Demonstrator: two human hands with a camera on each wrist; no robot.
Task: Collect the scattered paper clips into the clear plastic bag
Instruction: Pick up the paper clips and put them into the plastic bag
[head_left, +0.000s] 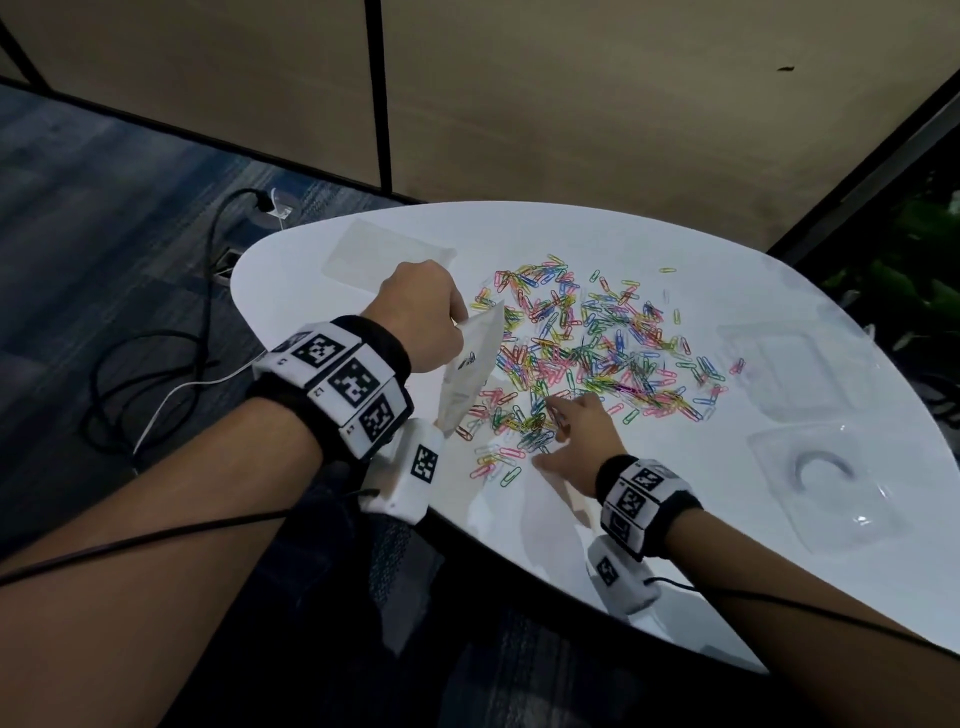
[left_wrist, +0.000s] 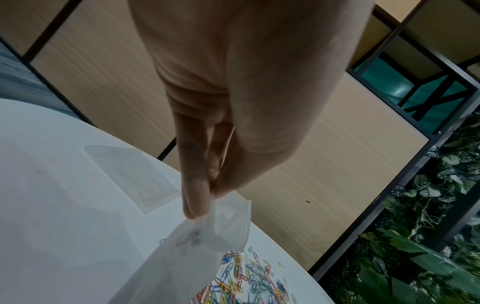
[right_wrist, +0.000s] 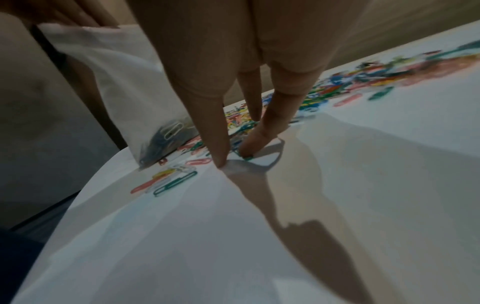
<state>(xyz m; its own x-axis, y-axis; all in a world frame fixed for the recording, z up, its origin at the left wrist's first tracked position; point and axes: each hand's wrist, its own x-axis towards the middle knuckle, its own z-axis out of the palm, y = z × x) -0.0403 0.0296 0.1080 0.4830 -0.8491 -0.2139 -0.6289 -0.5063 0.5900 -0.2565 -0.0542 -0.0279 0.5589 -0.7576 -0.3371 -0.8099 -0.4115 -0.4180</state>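
Many coloured paper clips (head_left: 587, 348) lie spread over the middle of the white table (head_left: 675, 561). My left hand (head_left: 460, 322) pinches the top of the clear plastic bag (head_left: 470, 369) between thumb and fingers (left_wrist: 194, 197) and holds it hanging at the pile's left side. The bag (right_wrist: 124, 82) has a few clips (right_wrist: 168, 133) at its bottom. My right hand (head_left: 550, 434) lies low at the pile's near edge. Its thumb and straight fingers (right_wrist: 246, 148) press on the table, with a green clip under one fingertip.
A second flat clear bag (head_left: 384, 254) lies at the table's back left. Two clear plastic trays (head_left: 795, 364) (head_left: 831, 478) sit at the right. Loose clips (head_left: 498, 467) lie near the front edge. Cables run over the carpet on the left.
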